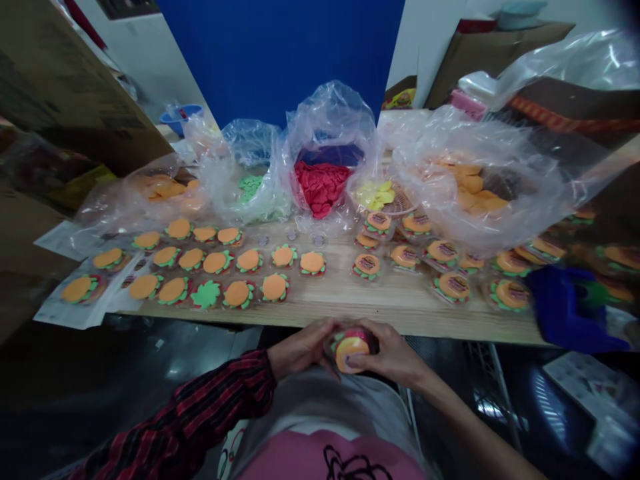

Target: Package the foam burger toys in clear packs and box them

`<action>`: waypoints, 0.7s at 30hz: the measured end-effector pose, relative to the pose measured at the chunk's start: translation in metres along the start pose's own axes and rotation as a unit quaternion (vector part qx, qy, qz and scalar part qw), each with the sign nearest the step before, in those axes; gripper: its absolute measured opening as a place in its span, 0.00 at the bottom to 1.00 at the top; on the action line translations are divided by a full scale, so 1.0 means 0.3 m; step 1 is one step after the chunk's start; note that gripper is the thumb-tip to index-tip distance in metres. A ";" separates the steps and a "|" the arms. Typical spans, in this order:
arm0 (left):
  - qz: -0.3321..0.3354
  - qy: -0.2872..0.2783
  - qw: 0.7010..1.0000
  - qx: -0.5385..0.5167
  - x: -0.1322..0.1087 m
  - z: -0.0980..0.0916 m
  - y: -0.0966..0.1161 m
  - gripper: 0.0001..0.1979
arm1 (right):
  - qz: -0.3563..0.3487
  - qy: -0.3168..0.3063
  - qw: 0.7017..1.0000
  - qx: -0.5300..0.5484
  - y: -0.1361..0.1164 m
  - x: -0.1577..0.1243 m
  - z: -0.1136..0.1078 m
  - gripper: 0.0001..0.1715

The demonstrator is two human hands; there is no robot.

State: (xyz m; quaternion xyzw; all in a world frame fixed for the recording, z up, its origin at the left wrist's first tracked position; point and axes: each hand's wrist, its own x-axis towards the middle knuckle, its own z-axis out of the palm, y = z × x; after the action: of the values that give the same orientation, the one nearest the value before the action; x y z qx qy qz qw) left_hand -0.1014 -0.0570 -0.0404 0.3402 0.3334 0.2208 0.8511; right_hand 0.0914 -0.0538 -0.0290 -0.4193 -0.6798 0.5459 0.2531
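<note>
1. Hands meet below the near edge of the table (350, 303), over the person's lap.
2. Left hand (300, 347), red plaid sleeve (210, 413), closes its fingers on the left side of a toy burger (350, 348).
3. Right hand (393, 353), bare forearm, closes on the burger's right side; fingers wrap its upper rim, and the thumb lies across the lower front.
4. Burger sits between the two palms, clamped from both sides. Orange face points toward the camera; red and green layers show at its upper left rim. It is off the table, just beside the table edge.
5. On the table, left: rows of orange discs (215, 263) with green leafy edges, laid flat and near one another; one bare green piece (206, 293) lies in the front row.
6. On the table, right: wrapped burgers (367, 265) in clear packets, some with dark labels on top.
7. Behind the rows stand open clear bags: orange pieces (163, 189), green pieces (250, 187), red pieces (321, 188), yellow pieces (375, 195), and a big bag (480, 187) of orange and brown pieces.
8. Blue item (565, 310) lies at the table's right end; detail blurred.
</note>
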 end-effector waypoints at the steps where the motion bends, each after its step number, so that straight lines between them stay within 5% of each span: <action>1: 0.007 0.014 0.999 0.048 -0.013 0.005 0.002 0.28 | 0.029 0.004 1.000 -0.009 0.012 -0.009 0.010 0.17; 4: 0.003 0.029 0.985 0.169 -0.045 0.011 -0.016 0.22 | 0.091 -0.005 0.995 -0.043 0.030 -0.046 0.031 0.14; 10: -0.008 0.022 0.962 0.273 -0.087 -0.012 -0.099 0.19 | 0.078 -0.153 0.985 0.019 0.033 -0.125 0.041 0.20; 16: 0.029 0.010 0.945 0.326 -0.078 0.000 -0.084 0.17 | 0.063 -0.162 0.985 0.010 0.042 -0.142 0.069 0.20; 21: 0.039 -0.013 0.892 0.450 -0.065 0.031 -0.050 0.17 | 0.059 -0.154 0.985 -0.059 0.044 -0.159 0.091 0.17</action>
State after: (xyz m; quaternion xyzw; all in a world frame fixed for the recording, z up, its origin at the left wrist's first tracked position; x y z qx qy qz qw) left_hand -0.1056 -0.0827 -0.0380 0.7018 0.3730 0.0757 0.6022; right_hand 0.0981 -0.1080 -0.0436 -0.3838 -0.7157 0.5768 0.0881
